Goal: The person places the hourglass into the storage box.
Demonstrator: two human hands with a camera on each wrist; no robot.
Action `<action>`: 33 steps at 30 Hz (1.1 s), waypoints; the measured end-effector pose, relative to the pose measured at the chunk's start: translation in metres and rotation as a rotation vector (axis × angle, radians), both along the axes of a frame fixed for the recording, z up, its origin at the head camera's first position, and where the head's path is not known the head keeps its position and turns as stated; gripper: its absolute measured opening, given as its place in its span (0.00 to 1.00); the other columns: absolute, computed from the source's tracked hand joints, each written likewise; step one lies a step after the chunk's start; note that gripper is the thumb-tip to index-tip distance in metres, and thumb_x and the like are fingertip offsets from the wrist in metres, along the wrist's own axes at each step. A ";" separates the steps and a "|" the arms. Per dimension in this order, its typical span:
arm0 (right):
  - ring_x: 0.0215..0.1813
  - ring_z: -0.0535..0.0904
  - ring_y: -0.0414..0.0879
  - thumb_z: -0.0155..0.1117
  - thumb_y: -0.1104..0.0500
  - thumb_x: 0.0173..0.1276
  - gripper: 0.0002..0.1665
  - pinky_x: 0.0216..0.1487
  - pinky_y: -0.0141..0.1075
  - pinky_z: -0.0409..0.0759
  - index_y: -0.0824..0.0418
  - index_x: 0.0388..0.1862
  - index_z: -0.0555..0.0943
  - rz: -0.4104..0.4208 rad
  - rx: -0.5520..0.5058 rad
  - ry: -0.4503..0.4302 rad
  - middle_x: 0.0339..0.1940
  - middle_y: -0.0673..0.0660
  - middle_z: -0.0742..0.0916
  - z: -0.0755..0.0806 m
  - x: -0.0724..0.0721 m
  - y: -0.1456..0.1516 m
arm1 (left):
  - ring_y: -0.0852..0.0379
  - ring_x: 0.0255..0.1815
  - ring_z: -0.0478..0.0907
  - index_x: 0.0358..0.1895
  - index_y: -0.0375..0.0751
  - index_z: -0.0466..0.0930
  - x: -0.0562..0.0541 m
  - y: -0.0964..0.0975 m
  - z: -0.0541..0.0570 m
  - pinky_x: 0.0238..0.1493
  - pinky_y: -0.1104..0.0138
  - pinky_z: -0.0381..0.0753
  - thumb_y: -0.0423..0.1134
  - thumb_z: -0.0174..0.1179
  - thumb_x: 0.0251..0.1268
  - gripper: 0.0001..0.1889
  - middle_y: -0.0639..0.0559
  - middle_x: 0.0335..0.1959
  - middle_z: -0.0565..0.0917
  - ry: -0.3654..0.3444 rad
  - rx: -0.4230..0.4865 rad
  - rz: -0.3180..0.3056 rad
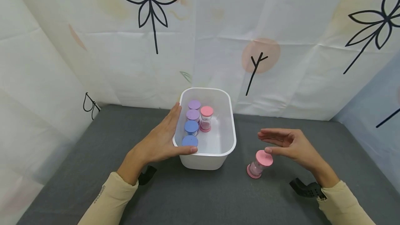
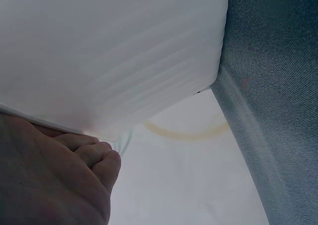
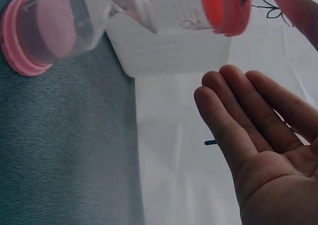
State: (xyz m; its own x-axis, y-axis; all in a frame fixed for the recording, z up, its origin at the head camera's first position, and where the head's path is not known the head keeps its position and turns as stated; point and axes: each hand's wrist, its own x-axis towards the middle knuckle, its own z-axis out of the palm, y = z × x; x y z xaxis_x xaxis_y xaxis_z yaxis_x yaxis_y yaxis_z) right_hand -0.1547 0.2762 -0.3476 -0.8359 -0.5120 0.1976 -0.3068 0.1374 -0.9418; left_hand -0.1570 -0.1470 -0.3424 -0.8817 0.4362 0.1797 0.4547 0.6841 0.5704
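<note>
A white plastic bin [image 1: 218, 141] stands on the dark grey table. My left hand [image 1: 160, 136] holds it at the near-left corner, thumb along the front rim and fingers against the left wall. In the left wrist view, those fingers [image 2: 102, 160] touch the wall below the rim. Right of the bin, a pink-capped sand timer [image 1: 259, 164] stands upright on the table. My right hand [image 1: 289, 145] is beside its top, fingers extended and thumb near the cap. The right wrist view shows a gap between the hand and the timer [image 3: 134, 9].
Inside the bin, two purple-capped timers [image 1: 193, 114], two blue-capped timers [image 1: 191, 127] and one pink-capped timer [image 1: 206, 118] stand along the left and middle. A white patterned cloth [image 1: 215, 61] hangs behind the grey table [image 1: 218, 197] and on both sides.
</note>
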 end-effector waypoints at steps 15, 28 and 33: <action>0.62 0.82 0.49 0.65 0.82 0.61 0.32 0.53 0.37 0.83 0.83 0.66 0.70 0.131 -0.070 0.012 0.62 0.61 0.85 -0.011 0.005 0.005 | 0.53 0.83 0.38 0.83 0.49 0.28 -0.001 0.000 0.001 0.76 0.45 0.53 0.76 0.65 0.51 0.69 0.58 0.84 0.31 -0.010 -0.008 0.007; 0.63 0.81 0.48 0.70 0.80 0.58 0.35 0.58 0.34 0.80 0.81 0.65 0.72 0.189 0.005 0.004 0.60 0.69 0.84 -0.015 0.006 0.003 | 0.53 0.83 0.38 0.83 0.50 0.28 0.000 0.000 -0.001 0.76 0.45 0.54 0.75 0.65 0.51 0.69 0.59 0.83 0.30 -0.014 -0.010 0.007; 0.62 0.82 0.49 0.73 0.80 0.54 0.36 0.59 0.35 0.79 0.79 0.64 0.75 0.193 0.034 0.002 0.59 0.68 0.85 -0.017 0.005 0.000 | 0.53 0.83 0.38 0.83 0.49 0.28 -0.001 0.000 -0.001 0.75 0.44 0.54 0.74 0.66 0.52 0.69 0.55 0.84 0.32 -0.003 -0.004 0.000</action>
